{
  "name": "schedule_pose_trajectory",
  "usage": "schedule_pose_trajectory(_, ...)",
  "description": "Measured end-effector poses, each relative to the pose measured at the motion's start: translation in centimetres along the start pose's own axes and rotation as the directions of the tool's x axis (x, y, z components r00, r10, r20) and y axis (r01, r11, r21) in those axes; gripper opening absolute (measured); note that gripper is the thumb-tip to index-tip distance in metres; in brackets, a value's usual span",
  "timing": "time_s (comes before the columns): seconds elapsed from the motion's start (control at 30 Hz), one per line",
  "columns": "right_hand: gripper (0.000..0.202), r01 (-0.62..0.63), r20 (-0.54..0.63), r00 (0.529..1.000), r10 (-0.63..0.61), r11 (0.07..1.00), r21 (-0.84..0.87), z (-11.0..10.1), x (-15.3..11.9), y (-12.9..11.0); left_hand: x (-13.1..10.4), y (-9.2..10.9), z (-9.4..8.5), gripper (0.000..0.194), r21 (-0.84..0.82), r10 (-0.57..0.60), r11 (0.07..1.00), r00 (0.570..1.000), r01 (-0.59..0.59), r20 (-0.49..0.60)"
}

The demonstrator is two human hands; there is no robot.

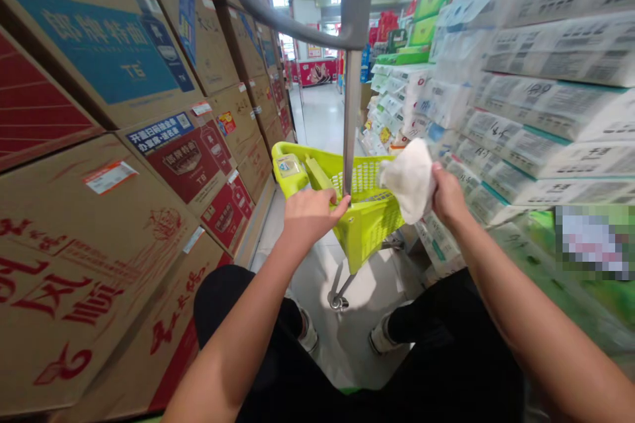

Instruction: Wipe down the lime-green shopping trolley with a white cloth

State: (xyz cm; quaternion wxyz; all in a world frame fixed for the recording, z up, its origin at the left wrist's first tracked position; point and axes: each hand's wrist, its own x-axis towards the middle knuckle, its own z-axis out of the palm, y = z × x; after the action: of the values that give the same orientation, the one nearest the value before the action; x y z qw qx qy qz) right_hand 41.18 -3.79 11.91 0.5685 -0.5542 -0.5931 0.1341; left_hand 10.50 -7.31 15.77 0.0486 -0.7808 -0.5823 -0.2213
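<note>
A lime-green plastic shopping cart (370, 228) with a grey metal post (351, 112) stands in front of my knees. My left hand (310, 215) is closed over the near rim of its basket, thumb reaching to the foot of the post. To the right of the basket, my right hand (446, 195) grips a white cloth (414, 182), bunched and slightly blurred. The cloth hangs at the right rim of the basket; I cannot tell whether it touches it. A small labelled panel (289, 167) sits on the cart's left corner.
Stacked cardboard cartons (99, 211) wall the left side. Piles of white plastic-wrapped packs (555, 106) rise close on the right. Between them a pale tiled aisle (322, 109) runs toward a red display (317, 71). A caster (338, 303) rests between my shoes.
</note>
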Motion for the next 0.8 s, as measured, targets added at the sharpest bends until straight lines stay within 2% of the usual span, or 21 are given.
schedule_pose_trajectory(0.03, 0.06, 0.007, 0.125, 0.992, -0.003, 0.999, -0.037, 1.1, -0.5, 0.0, 0.2, -0.4, -0.2, 0.053, 0.0, 0.004, 1.0, 1.0, -0.004, 0.007)
schedule_pose_trajectory(0.07, 0.059, 0.029, 0.263, 0.965, -0.01, 0.997, -0.067, 2.1, -1.0, -0.1, 0.4, -0.7, -0.3, 0.052, -0.004, 0.015, 1.0, 1.0, -0.015, 0.01)
schedule_pose_trajectory(0.13, 0.057, 0.136, 0.495, 0.868, -0.048, 0.98, -0.143, 3.9, -1.9, -0.4, 0.9, -1.4, -0.5, 0.05, -0.023, 0.052, 0.998, 0.999, -0.052, 0.003)
schedule_pose_trajectory(0.2, 0.054, 0.28, 0.629, 0.774, -0.075, 0.931, -0.234, 4.8, -2.6, -0.4, 1.3, -2.2, -0.6, 0.049, -0.05, 0.091, 0.995, 0.996, -0.091, -0.016)
schedule_pose_trajectory(0.27, 0.051, 0.391, 0.672, 0.738, -0.066, 0.852, -0.347, 4.7, -2.7, 0.3, 1.6, -3.1, -0.5, 0.048, -0.075, 0.124, 0.989, 0.992, -0.126, -0.036)
schedule_pose_trajectory(0.33, 0.051, 0.435, 0.661, 0.751, -0.007, 0.758, -0.485, 3.7, -2.5, 1.7, 1.9, -4.0, -0.4, 0.046, -0.092, 0.148, 0.984, 0.988, -0.152, -0.053)
schedule_pose_trajectory(0.43, 0.052, 0.396, 0.577, 0.806, 0.13, 0.607, -0.689, 1.9, -2.5, 4.0, 2.5, -5.3, -0.2, 0.045, -0.096, 0.18, 0.978, 0.981, -0.186, -0.069)
schedule_pose_trajectory(0.5, 0.05, 0.368, 0.527, 0.834, 0.159, 0.55, -0.749, 1.9, -3.1, 4.2, 3.0, -5.8, -0.1, 0.049, -0.073, 0.205, 0.975, 0.977, -0.209, -0.057)
schedule_pose_trajectory(0.57, 0.047, 0.376, 0.51, 0.856, 0.09, 0.569, -0.731, 3.5, -4.3, 2.8, 3.5, -5.9, 0.1, 0.056, -0.041, 0.233, 0.971, 0.972, -0.235, -0.032)
schedule_pose_trajectory(0.63, 0.046, 0.4, 0.481, 0.875, -0.051, 0.634, -0.662, 6.4, -5.6, 0.4, 4.0, -5.8, 0.3, 0.061, -0.019, 0.257, 0.966, 0.966, -0.257, -0.018)
schedule_pose_trajectory(0.73, 0.048, 0.396, 0.364, 0.908, -0.206, 0.703, -0.59, 10.8, -7.1, -2.9, 4.4, -5.7, 0.5, 0.067, -0.022, 0.275, 0.961, 0.961, -0.275, 0.001)
schedule_pose_trajectory(0.8, 0.049, 0.398, 0.317, 0.914, -0.252, 0.702, -0.59, 12.3, -7.5, -3.4, 4.6, -6.0, 0.4, 0.068, -0.042, 0.276, 0.96, 0.961, -0.275, 0.015)
